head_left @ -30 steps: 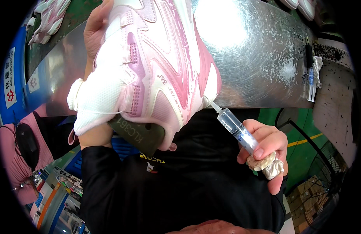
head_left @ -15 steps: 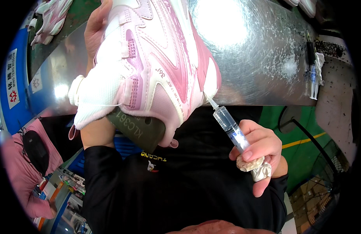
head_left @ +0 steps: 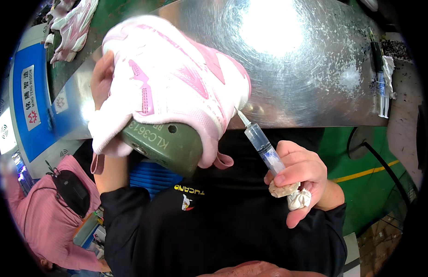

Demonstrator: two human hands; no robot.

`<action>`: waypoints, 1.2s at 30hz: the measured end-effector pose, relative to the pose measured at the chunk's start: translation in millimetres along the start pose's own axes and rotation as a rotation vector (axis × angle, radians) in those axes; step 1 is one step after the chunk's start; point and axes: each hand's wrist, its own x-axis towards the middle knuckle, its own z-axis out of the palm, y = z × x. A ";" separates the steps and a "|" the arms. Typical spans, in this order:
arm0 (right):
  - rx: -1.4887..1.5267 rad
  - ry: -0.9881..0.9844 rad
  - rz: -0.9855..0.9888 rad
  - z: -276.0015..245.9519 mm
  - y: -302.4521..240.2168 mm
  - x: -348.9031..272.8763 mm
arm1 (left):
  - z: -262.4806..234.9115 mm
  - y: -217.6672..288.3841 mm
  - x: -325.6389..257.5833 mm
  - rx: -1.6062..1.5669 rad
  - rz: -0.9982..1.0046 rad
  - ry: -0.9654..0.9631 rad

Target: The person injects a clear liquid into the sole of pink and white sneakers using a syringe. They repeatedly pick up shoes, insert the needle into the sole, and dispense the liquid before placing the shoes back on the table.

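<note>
A white and pink sneaker [head_left: 172, 78] with a dark green shoe last [head_left: 174, 145] inside it is held up over the near edge of the metal table. My left hand [head_left: 102, 76] grips the sneaker from its far left side, with part of the fingers hidden behind it. Between the fingers of my right hand [head_left: 301, 173] is a clear syringe [head_left: 264, 147] of see-through liquid, wrapped with whitish material at its rear. Its tapered tip meets or nearly meets the sole edge near the heel; whether they touch I cannot tell.
The shiny metal table [head_left: 311, 101] carries another syringe [head_left: 384, 90] beside a white crumpled strip at the right. More pink and white sneakers [head_left: 75, 32] lie at the upper left. A person in a pink top [head_left: 52, 212] is at the lower left. A black fan stand [head_left: 380, 168] rises at the right.
The sneaker has tipped and turned, showing more of the green last and its rounded toe. My right hand and the syringe have shifted slightly left, staying by the sole edge.
</note>
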 end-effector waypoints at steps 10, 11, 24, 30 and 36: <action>-0.048 0.016 -0.038 1.8 19.5 13.9 | -23.6 10.9 -44.0 1.267 0.897 -0.358; -0.050 0.015 -0.035 1.6 17.7 16.7 | -49.6 9.1 -54.5 1.197 0.739 -0.203; -0.087 -0.010 0.007 10.7 16.6 23.4 | -72.2 -59.8 -145.0 -0.115 -0.166 0.100; -0.115 0.009 0.039 16.0 7.7 25.0 | -41.1 -88.8 -151.4 -0.157 -0.181 -0.083; -0.080 -0.013 0.058 21.8 -6.7 30.6 | -18.4 -101.2 -147.9 -0.233 -0.312 -0.127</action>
